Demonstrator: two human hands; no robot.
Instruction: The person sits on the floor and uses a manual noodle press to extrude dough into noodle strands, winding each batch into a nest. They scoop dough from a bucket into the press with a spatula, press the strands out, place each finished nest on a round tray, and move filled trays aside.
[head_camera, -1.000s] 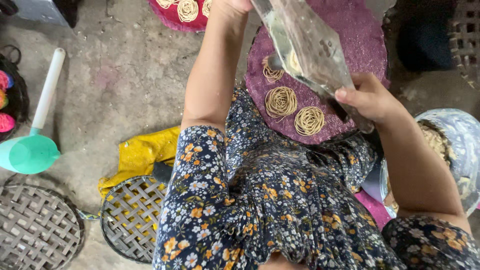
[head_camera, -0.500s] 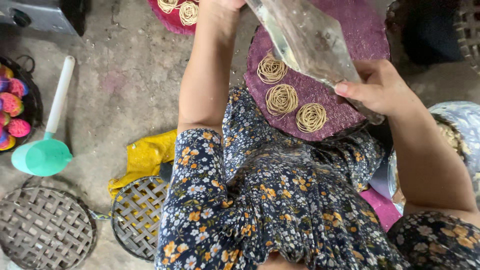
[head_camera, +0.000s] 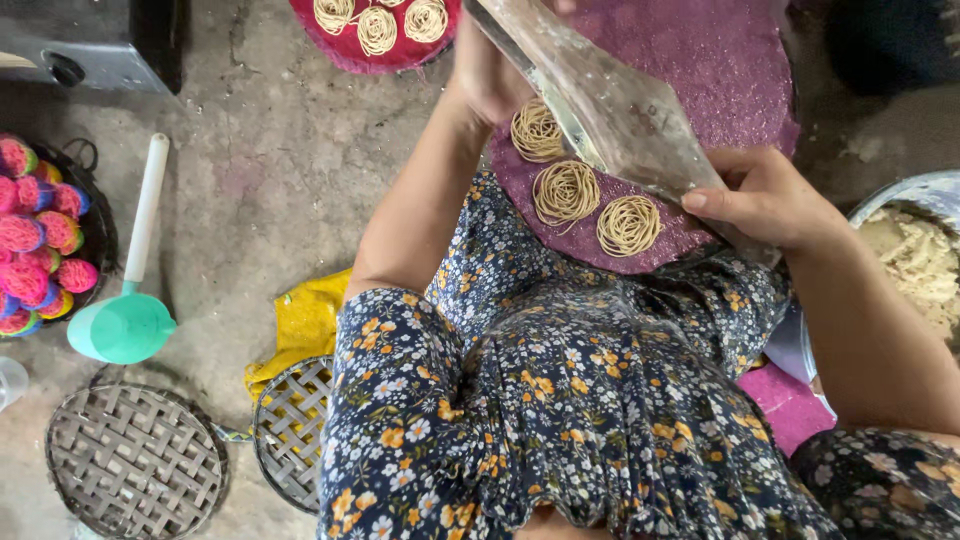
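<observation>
Metal press (head_camera: 620, 110) gripped in both my left hand (head_camera: 490, 70) and right hand (head_camera: 760, 195); I'd centre it beyond the noodle coils (head_camera: 565, 192) on the purple mat (head_camera: 720, 60).

I see both arms reach forward: my left hand (head_camera: 495, 70) raised and curled, my right hand (head_camera: 765, 200) lower, fingers clamped.

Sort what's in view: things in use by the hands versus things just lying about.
In use: left hand and right hand gripping the metal press; purple mat; noodle coils; dough bowl.

Lying about: green scoop; woven trays; yellow cloth; basket of pink balls.
</observation>
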